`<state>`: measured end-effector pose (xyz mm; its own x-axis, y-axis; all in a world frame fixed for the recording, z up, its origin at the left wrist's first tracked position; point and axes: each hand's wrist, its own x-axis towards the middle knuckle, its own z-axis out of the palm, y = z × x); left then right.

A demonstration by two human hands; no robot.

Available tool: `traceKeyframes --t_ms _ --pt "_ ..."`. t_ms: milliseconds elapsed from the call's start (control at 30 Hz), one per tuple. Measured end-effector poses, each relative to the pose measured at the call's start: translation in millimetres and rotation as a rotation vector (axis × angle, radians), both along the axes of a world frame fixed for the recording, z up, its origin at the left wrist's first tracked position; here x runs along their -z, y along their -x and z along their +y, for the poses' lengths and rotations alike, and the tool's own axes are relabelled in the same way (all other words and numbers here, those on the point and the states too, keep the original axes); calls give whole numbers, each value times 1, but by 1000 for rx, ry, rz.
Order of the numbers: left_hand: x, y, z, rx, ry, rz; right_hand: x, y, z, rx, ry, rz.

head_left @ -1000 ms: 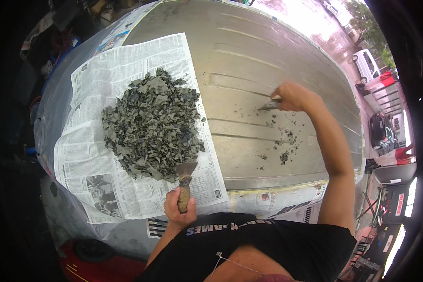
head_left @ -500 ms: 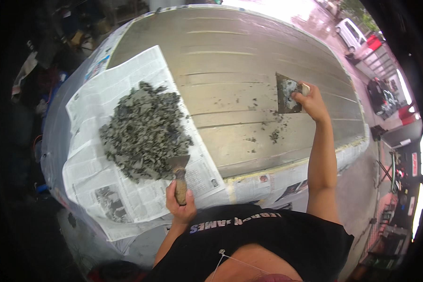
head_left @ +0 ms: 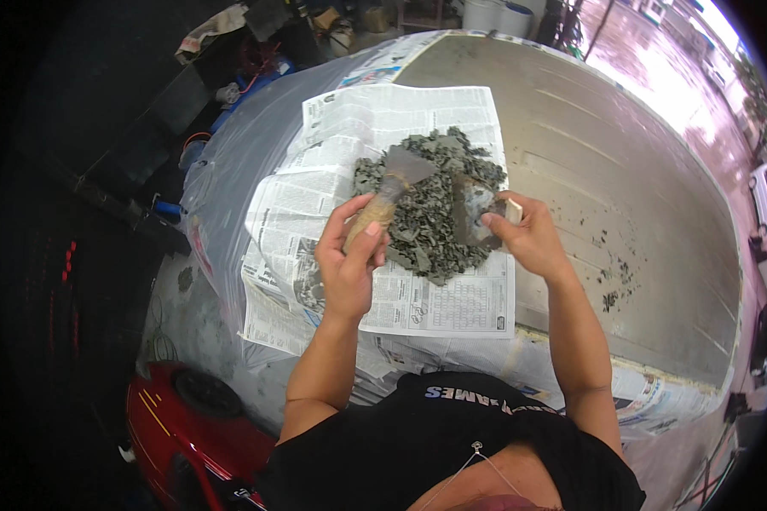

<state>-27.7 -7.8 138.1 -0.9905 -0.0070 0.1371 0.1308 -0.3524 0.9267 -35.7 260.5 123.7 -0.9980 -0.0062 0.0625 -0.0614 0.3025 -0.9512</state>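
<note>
My left hand (head_left: 349, 260) is wrapped round the worn handle of a putty knife (head_left: 407, 167), whose blade is over a heap of grey-green flakes (head_left: 430, 247). In my right hand (head_left: 533, 234) is a wide flat scraper (head_left: 471, 204), pinched at its pale edge with the thumb on its smeared face. The scraper hangs over the heap's right side; whether it touches the flakes I cannot tell. Under the heap lies a spread newspaper (head_left: 460, 311), which covers the left part of a large ribbed beige panel (head_left: 554, 170) like a vehicle roof.
Loose crumbs (head_left: 614, 277) are scattered on the panel right of the newspaper. Taped paper lines the panel's edges, and plastic sheeting (head_left: 256, 153) drapes its left side. A red car (head_left: 179, 434) stands at the lower left. White buckets (head_left: 498, 17) are beyond the far edge.
My view has swung left. My right hand has brought the scraper from the bare panel to the heap. The putty knife in my left hand has risen from the heap's near edge to above it.
</note>
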Motion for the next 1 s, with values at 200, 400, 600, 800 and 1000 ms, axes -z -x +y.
traceKeyframes --t_ms 200,400,600,800,1000 --pt "8 4 8 65 26 -48 -26 -4 -34 -24 -64 83" --pt "18 6 15 49 -96 -73 -23 -3 -35 3 -88 51" --pt "29 5 13 53 -135 -98 -17 -2 -35 24 -138 59" --pt "33 4 16 13 -197 -101 -21 -2 -38 36 -32 -32" --pt "44 6 15 24 -178 -88 -7 6 -34 -2 21 16"
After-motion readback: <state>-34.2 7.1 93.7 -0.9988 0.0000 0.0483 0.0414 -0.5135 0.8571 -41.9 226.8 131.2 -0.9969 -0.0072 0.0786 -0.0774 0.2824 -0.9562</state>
